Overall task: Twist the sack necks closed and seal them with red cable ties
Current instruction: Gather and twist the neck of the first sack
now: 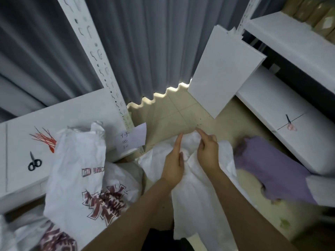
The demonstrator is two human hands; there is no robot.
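A plain white woven sack stands in front of me on the floor. My left hand and my right hand both pinch the loose fabric at its top edge. A second white sack with red printed characters stands to the left, its neck open and crumpled. A bundle of red cable ties lies on the white shelf at the left. Beside the ties rest small black scissors.
A purple sack lies on the floor at the right, under a low white shelf that carries pink-handled scissors. A handwritten paper label hangs off the left shelf post. Grey curtains close off the back; beige floor tiles show between the shelves.
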